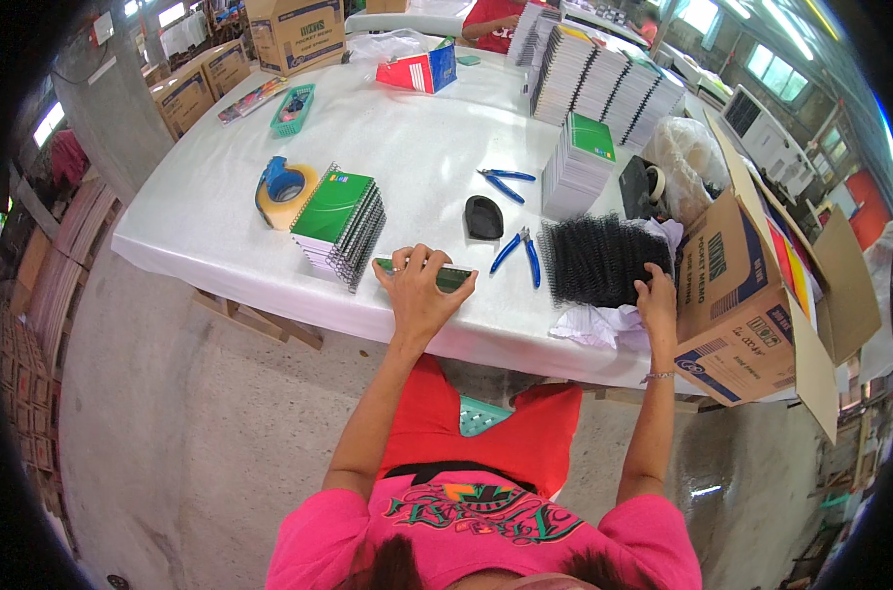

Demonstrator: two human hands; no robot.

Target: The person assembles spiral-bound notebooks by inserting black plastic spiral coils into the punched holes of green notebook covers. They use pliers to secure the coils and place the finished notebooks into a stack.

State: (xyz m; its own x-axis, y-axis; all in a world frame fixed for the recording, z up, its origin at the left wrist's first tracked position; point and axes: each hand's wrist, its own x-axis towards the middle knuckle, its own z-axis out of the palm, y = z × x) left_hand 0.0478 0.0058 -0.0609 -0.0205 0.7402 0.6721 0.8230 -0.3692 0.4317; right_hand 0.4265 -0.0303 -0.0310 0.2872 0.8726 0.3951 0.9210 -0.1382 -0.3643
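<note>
First, one white-covered table (210,202), bearing the lots below. One cardboard box (732,339), flaps spread, stands at its right end. One heap of black wire coils (599,261) lies just beside the box, over crumpled white wrapping. One stack of green spiral notebooks (338,211) stands left of centre; one green-topped paper block (574,172) stands behind the heap. Left hand (417,280): clamped on a pad, thumb and fingers at opposite ends. Right hand (655,295): at the heap's right edge, fingers bent; whether they close on a coil, I cannot tell. One green pad (451,278), in the left hand's grip near the front edge. Two blue-handled pliers, one (533,261) beside the heap, one (506,189) farther back.

Step in hand, by judgement: picking out a coil for the pad. Next move seemingly calls for freeing a single coil without snagging its neighbours.
</note>
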